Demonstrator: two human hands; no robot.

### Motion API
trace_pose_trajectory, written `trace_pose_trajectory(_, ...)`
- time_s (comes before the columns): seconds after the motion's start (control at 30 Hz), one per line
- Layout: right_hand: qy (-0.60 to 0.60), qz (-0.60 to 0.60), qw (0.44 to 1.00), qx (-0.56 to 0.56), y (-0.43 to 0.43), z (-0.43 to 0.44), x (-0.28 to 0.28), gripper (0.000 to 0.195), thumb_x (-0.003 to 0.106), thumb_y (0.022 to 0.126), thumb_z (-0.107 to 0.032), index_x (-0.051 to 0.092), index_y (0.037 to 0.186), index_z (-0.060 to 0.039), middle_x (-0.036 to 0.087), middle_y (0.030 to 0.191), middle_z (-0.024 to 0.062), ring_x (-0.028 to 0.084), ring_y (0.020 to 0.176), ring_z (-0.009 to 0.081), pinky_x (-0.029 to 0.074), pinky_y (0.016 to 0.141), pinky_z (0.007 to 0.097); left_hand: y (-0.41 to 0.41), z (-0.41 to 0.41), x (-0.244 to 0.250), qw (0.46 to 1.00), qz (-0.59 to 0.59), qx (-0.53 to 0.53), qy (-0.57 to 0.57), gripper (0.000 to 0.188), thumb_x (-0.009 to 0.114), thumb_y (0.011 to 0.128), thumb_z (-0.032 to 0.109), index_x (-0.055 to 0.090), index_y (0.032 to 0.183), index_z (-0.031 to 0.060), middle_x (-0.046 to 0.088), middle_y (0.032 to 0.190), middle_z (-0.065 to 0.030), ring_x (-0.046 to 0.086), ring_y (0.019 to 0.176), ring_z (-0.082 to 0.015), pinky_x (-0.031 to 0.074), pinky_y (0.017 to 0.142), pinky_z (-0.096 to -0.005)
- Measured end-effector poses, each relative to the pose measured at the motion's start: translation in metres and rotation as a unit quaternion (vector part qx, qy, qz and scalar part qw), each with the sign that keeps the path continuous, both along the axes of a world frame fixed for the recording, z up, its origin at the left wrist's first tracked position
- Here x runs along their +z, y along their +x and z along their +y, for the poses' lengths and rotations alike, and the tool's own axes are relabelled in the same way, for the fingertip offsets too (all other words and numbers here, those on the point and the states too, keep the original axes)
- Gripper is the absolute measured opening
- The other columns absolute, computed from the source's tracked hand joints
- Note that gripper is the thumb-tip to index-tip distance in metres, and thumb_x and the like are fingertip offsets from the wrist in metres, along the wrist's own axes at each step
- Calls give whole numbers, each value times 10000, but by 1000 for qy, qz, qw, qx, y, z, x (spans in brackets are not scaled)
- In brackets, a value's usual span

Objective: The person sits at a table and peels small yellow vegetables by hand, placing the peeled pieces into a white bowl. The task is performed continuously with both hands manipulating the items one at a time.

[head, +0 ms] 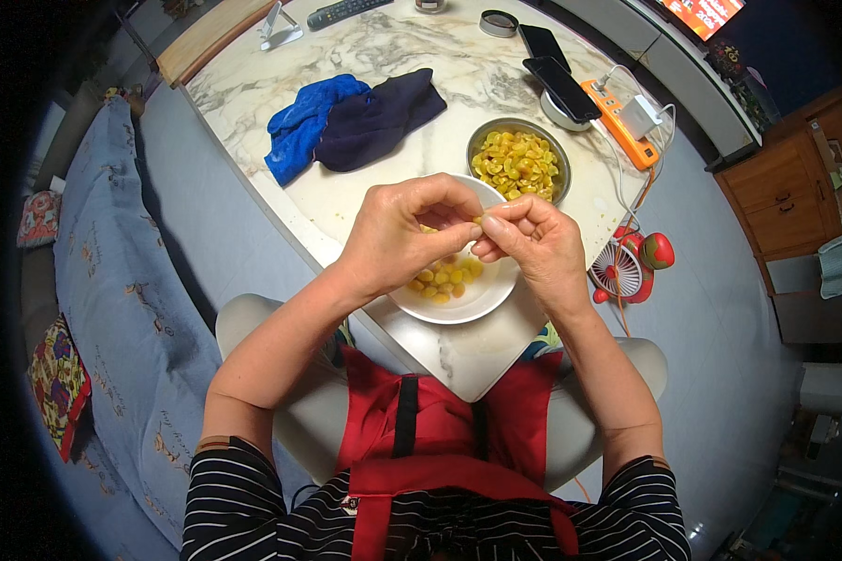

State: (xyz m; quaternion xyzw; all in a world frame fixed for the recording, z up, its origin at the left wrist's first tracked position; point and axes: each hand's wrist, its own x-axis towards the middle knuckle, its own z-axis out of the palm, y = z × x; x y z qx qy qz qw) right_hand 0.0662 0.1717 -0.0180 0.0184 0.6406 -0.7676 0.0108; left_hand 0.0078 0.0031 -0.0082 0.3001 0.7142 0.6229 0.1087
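Observation:
Over a white bowl my two hands meet, fingertips together. A small yellow fruit, probably a grape, is pinched between them and mostly hidden. My left hand grips it between thumb and forefinger from the left. From the right, the thumb and fingers of my right hand close on the same fruit. Several whole yellow grapes lie low in the white bowl, partly under my left hand. Just beyond stands a round metal bowl heaped with cut yellow-green grape pieces.
A blue and navy cloth lies on the marble-patterned table. Smartphones and an orange power strip with white cables line the right side. A red toy-shaped fan stands beyond the right edge. A remote control is at the back.

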Motion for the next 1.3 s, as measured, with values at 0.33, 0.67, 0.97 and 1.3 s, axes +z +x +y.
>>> trace_pose_trajectory(0.33, 0, 12, 1000, 0, 0, 0, -3, 149, 586, 865, -94, 568, 949, 28, 630, 826, 84, 616, 700, 98, 522, 634, 204, 1, -1, 3, 999, -39, -10, -15, 100, 640, 779, 24, 590, 862, 0, 600, 804, -16, 579, 743, -71, 487, 696, -216)
trace_pose_trajectory(0.67, -38, -14, 999, -7, 0, 0, -3, 159, 582, 870, -116, 566, 958, 16, 623, 819, 71, 613, 712, 104, 518, 639, 207, 2, 0, -2, 999, -30, -3, 15, 126, 646, 776, 14, 573, 878, 3, 593, 826, -18, 574, 757, -70, 484, 701, -218)
trace_pose_trajectory(0.97, -88, -26, 996, -9, -1, 3, 2, 189, 559, 884, -154, 567, 980, 8, 628, 811, 76, 614, 691, 108, 518, 637, 215, 1, 2, -10, 995, -52, 8, 87, 138, 671, 765, 54, 594, 865, -1, 614, 804, -26, 591, 734, -74, 495, 676, -210)
trace_pose_trajectory(1.3, -122, -61, 990, 31, 0, 13, 2, 227, 518, 913, -183, 563, 1015, 15, 645, 835, 92, 621, 676, 100, 526, 608, 197, -3, -2, -7, 961, -231, -64, 134, 198, 653, 771, 6, 555, 942, 20, 580, 924, -24, 574, 840, -88, 473, 790, -235)
